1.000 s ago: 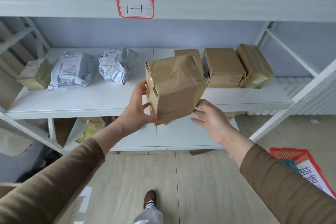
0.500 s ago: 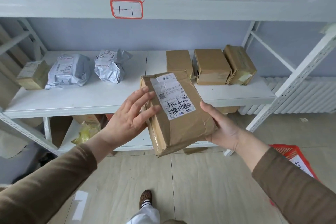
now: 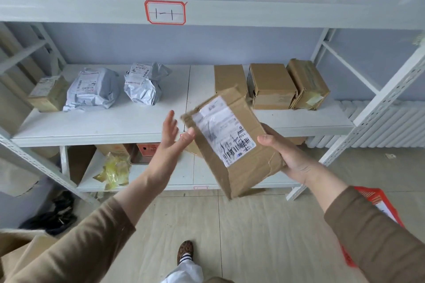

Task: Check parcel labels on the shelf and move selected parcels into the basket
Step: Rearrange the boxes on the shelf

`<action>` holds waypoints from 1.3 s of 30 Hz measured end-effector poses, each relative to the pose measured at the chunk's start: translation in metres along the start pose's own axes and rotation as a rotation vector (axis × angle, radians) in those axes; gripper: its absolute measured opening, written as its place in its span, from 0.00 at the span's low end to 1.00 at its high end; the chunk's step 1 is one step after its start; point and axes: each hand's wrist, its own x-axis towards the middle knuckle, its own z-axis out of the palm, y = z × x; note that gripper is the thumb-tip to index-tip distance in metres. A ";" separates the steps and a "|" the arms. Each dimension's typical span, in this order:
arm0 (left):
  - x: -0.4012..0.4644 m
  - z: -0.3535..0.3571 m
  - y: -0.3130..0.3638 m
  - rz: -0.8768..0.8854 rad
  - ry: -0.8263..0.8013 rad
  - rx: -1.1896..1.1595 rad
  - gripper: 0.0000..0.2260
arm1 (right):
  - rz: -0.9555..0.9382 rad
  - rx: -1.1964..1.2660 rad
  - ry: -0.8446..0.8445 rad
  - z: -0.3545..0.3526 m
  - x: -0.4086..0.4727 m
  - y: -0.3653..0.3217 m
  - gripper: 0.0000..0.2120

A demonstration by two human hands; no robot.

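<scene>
My right hand (image 3: pixel 286 156) grips a crumpled brown cardboard parcel (image 3: pixel 243 167) from its right side, tilted, with its white printed label (image 3: pixel 224 130) facing up. My left hand (image 3: pixel 172 135) is open with fingers spread, just left of the parcel's upper corner, its thumb close to the edge. The parcel hangs in front of the white shelf (image 3: pixel 103 128). The red basket (image 3: pixel 377 204) shows only partly at the lower right, behind my right sleeve.
On the middle shelf lie two grey poly bags (image 3: pixel 92 89) (image 3: pixel 143 85), a small box at the left (image 3: pixel 47 94) and three brown boxes at the right (image 3: pixel 271 86). A yellow bag (image 3: pixel 113 171) sits on the lower shelf. A white upright post (image 3: pixel 377 108) stands at the right.
The parcel was turned so its label faces up, then swung right and tilted. My left hand came off it and opened; my right hand alone holds it.
</scene>
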 end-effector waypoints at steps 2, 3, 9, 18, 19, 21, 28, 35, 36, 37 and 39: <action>0.012 -0.009 0.015 0.114 0.008 0.146 0.52 | 0.084 -0.247 -0.104 -0.014 0.007 -0.021 0.33; 0.020 -0.013 0.024 0.167 -0.046 0.264 0.52 | 0.124 -0.379 -0.156 -0.018 0.012 -0.032 0.33; 0.052 0.004 0.041 0.160 -0.578 1.109 0.54 | 0.178 -1.066 -0.371 0.002 0.045 -0.092 0.38; 0.052 -0.007 0.002 -0.084 -0.082 0.003 0.19 | -0.144 -0.423 0.410 -0.011 0.049 -0.042 0.45; 0.051 -0.005 0.000 -0.104 -0.047 -0.053 0.17 | -0.091 -0.303 0.361 -0.006 0.049 -0.026 0.46; 0.053 -0.002 -0.006 -0.135 -0.035 -0.117 0.17 | 0.018 -0.121 0.255 0.011 0.053 0.003 0.45; 0.063 -0.001 -0.015 -0.170 0.030 -0.251 0.23 | 0.017 0.147 0.132 0.041 0.082 0.034 0.37; 0.087 -0.025 -0.031 -0.260 0.068 -0.321 0.25 | 0.062 0.247 0.293 0.045 0.130 0.040 0.30; 0.090 -0.029 -0.034 -0.277 0.064 -0.329 0.25 | 0.096 0.263 0.314 0.048 0.140 0.041 0.30; 0.095 -0.035 -0.038 -0.295 0.076 -0.331 0.24 | 0.136 0.271 0.325 0.052 0.150 0.041 0.30; 0.109 -0.047 -0.047 -0.335 0.120 -0.338 0.24 | 0.205 0.300 0.315 0.061 0.173 0.041 0.27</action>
